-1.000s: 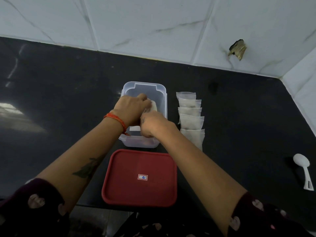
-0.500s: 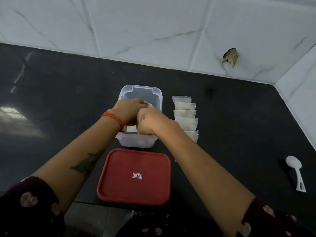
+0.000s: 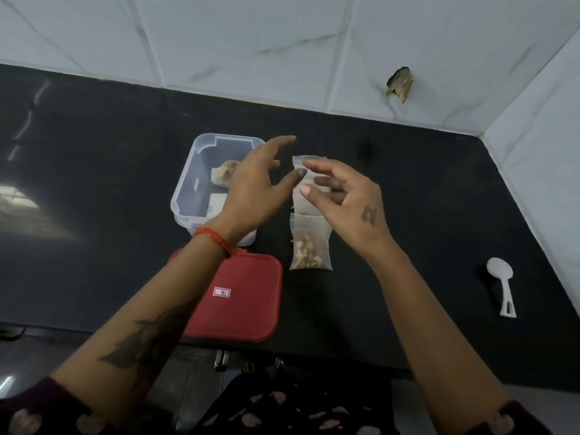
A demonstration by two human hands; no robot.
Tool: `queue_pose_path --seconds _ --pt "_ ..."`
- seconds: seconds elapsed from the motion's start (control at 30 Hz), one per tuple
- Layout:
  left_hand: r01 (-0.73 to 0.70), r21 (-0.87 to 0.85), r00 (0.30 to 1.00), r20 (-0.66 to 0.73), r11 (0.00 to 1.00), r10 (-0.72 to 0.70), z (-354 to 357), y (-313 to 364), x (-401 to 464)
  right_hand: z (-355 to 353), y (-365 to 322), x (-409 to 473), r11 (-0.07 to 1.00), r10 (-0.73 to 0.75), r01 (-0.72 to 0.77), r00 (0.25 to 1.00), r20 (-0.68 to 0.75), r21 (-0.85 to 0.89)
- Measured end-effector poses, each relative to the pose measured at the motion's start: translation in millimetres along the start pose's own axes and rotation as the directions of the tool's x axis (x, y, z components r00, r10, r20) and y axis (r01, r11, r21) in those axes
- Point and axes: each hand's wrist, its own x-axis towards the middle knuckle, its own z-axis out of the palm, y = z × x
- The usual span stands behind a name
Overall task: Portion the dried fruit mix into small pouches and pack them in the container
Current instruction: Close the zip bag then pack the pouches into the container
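Black counter (image 3: 94, 183) against a white tiled wall (image 3: 282, 42), with a chipped spot in the tile (image 3: 400, 86) at far right. Clear plastic container (image 3: 191, 183) sits open at centre-left; one filled pouch (image 3: 224, 174) lies inside it, toward the far end. Red lid (image 3: 251, 309) lies flat on the counter just near of the container, small label facing up.

Row of pouches (image 3: 309, 215) runs near-to-far just right of the container. The nearest one (image 3: 310, 249) shows the dried fruit mix through its clear wall.

My left hand (image 3: 251, 189) hovers over the container's right edge, fingers spread and relaxed, holding nothing. My right hand (image 3: 348, 199) hovers above the pouch row, fingers loosely bent, thumb and forefinger apart; I cannot tell whether a fingertip touches a pouch. The two hands are near each other, not touching.

White plastic spoon (image 3: 502, 284) lies on the counter well to the right.
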Motion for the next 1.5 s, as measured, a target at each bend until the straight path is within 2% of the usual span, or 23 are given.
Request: queue_pose_path --seconds 0.1,0.2,0.33,0.47,0.7,0.93,1.13,1.27,1.5 --pt "-0.001 -0.037 1.0 -0.021 0.999 0.0 28 4 -22 -5 24 -17 0.995 0.076 -0.066 0.989 -0.124 0.079" --pt "0.106 -0.032 0.994 -0.029 0.994 -0.107 53 -5 -43 -5 49 -31 0.98 0.197 -0.193 0.954 -0.226 0.037" --pt "0.278 0.095 0.96 0.014 0.956 -0.281 71 -18 -57 2 74 -38 0.914 0.391 -0.402 0.909 -0.143 -0.056" --pt "0.439 0.173 0.885 0.087 0.882 -0.458 79 -30 -55 10 83 -32 0.856 0.498 -0.502 0.865 -0.061 -0.124" --pt "0.491 0.104 0.87 -0.002 0.865 -0.493 83 -31 -54 17 93 -24 0.837 0.538 -0.539 0.842 -0.036 -0.094" --pt "0.451 0.094 0.892 -0.036 0.888 -0.45 82 -21 -45 12 97 -16 0.86 0.505 -0.508 0.861 -0.053 -0.051" --pt "0.495 0.046 0.869 -0.004 0.868 -0.495 83 -22 -42 15 102 -10 0.833 0.552 -0.551 0.834 0.01 0.053" --pt "0.591 -0.003 0.807 0.001 0.807 -0.591 83 -21 -43 13 103 -10 0.811 0.576 -0.579 0.816 0.055 0.082" --pt "0.588 -0.005 0.809 -0.009 0.809 -0.588 84 -15 -45 9 102 -11 0.803 0.587 -0.59 0.807 0.056 0.086"
